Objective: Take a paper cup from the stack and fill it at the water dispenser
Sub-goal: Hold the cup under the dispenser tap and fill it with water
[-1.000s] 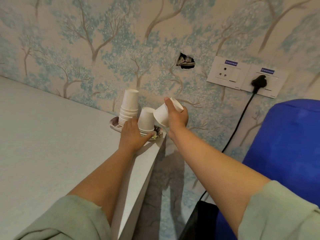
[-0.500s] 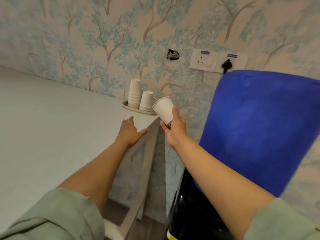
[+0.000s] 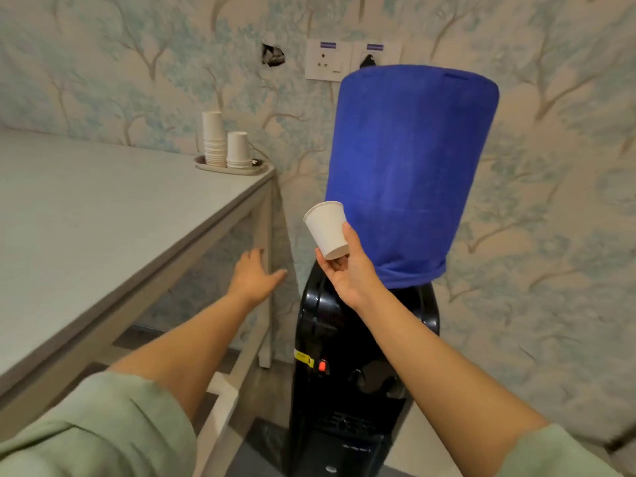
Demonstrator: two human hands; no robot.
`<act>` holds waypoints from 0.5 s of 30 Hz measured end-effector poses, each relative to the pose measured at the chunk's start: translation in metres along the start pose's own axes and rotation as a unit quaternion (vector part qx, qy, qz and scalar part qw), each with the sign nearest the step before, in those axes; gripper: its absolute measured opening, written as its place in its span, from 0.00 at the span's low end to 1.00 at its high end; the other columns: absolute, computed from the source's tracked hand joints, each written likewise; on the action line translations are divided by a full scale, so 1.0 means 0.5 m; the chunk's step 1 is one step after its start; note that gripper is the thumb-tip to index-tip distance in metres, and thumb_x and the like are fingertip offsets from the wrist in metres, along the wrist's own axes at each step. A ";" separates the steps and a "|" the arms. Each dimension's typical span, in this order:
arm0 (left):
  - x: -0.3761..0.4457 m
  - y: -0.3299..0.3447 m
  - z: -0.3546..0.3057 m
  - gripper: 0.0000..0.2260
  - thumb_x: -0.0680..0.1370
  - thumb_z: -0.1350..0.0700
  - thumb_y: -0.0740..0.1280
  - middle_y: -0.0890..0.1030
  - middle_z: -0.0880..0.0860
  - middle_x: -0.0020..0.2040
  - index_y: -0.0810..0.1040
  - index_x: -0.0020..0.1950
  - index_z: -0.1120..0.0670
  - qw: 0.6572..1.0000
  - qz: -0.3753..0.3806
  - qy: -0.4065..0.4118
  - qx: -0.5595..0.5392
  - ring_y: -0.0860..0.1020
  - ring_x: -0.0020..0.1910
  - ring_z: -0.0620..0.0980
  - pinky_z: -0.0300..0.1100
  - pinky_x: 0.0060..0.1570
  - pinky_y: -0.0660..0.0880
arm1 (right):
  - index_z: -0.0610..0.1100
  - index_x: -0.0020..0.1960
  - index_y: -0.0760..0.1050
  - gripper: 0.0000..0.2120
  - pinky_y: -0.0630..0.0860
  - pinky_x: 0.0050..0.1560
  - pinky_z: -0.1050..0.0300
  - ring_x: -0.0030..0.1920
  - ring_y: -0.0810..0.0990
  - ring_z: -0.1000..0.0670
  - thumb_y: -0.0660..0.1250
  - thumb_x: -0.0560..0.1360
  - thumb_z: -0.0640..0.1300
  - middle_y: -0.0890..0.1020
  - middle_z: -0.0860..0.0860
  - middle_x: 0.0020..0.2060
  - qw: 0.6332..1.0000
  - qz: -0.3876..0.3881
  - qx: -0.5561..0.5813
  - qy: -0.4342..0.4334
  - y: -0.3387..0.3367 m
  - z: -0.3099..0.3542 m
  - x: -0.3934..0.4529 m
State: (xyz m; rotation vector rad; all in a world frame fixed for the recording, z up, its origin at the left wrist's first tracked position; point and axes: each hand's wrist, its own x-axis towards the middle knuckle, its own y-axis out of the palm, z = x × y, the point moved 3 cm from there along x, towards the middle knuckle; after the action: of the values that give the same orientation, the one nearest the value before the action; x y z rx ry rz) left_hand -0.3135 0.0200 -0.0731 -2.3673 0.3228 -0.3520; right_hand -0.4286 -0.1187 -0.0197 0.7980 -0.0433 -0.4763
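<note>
Right hand now carries the pinched paper cup clear of the stack at 10 o'clock, left hand open and empty; should lower it upright under the taps at 6 o'clock.

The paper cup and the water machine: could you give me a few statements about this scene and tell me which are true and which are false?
1. The right hand holds a single paper cup near its base. True.
2. The held cup is under a spout of the water dispenser, being filled. False: it is held up in the air in front of the blue cover, tilted, well above the spouts.
3. The left hand grips a second cup. False: it is open and holds nothing, beside the table leg.
4. Two cup stacks stand upside down on a tray at the table's corner. True.
5. The bottle on the dispenser is bare and see-through. False: a blue cover hides it.
</note>
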 end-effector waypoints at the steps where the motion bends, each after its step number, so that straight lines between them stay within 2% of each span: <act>1: -0.024 0.037 0.003 0.33 0.71 0.48 0.71 0.67 0.64 0.70 0.63 0.70 0.61 0.999 0.031 0.012 0.021 0.65 0.69 0.61 0.51 0.67 0.64 | 0.44 0.53 0.73 0.13 0.77 0.47 0.57 0.50 0.77 0.49 0.67 0.73 0.50 0.78 0.45 0.52 1.000 -0.004 0.000 -0.002 -0.035 0.002 -0.016; 5: -0.100 0.162 0.009 0.38 0.69 0.46 0.71 0.60 0.62 0.74 0.58 0.73 0.58 0.979 0.144 0.076 0.125 0.60 0.72 0.59 0.51 0.70 0.61 | 0.45 0.53 0.75 0.12 0.73 0.43 0.60 0.45 0.77 0.50 0.65 0.73 0.50 0.80 0.46 0.48 0.998 -0.053 -0.006 -0.027 -0.175 -0.001 -0.078; 8: -0.141 0.243 0.013 0.43 0.68 0.44 0.71 0.50 0.61 0.77 0.51 0.75 0.54 0.954 0.194 0.118 0.195 0.51 0.76 0.58 0.53 0.73 0.55 | 0.43 0.51 0.76 0.12 0.78 0.42 0.60 0.46 0.79 0.50 0.66 0.71 0.47 0.81 0.46 0.47 0.995 -0.092 0.027 -0.028 -0.278 -0.035 -0.131; 11: -0.167 0.301 0.005 0.46 0.68 0.45 0.71 0.43 0.61 0.77 0.44 0.76 0.52 0.935 0.202 0.172 0.236 0.45 0.76 0.58 0.55 0.73 0.49 | 0.39 0.59 0.70 0.21 0.80 0.48 0.56 0.49 0.79 0.47 0.67 0.68 0.41 0.80 0.44 0.50 0.992 -0.121 0.031 -0.007 -0.361 -0.085 -0.174; 13: -0.177 0.327 -0.004 0.49 0.67 0.45 0.72 0.41 0.61 0.77 0.41 0.76 0.51 0.924 0.196 0.205 0.257 0.41 0.76 0.59 0.56 0.73 0.46 | 0.40 0.64 0.64 0.24 0.79 0.51 0.52 0.53 0.78 0.45 0.66 0.69 0.34 0.77 0.42 0.55 0.989 -0.148 0.009 0.006 -0.407 -0.121 -0.192; 15: -0.181 0.340 -0.013 0.50 0.67 0.46 0.72 0.40 0.62 0.77 0.39 0.75 0.52 0.914 0.177 0.235 0.281 0.39 0.75 0.60 0.57 0.72 0.43 | 0.42 0.66 0.63 0.27 0.78 0.54 0.46 0.58 0.76 0.42 0.65 0.69 0.31 0.73 0.40 0.59 0.987 -0.155 -0.029 0.021 -0.432 -0.146 -0.202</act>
State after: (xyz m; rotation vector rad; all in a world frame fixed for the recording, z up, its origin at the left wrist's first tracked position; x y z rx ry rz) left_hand -0.4227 -0.0764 -0.1998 -1.6001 0.7520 -0.7298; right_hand -0.5884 -0.1553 -0.2077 0.7601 0.1350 -0.7516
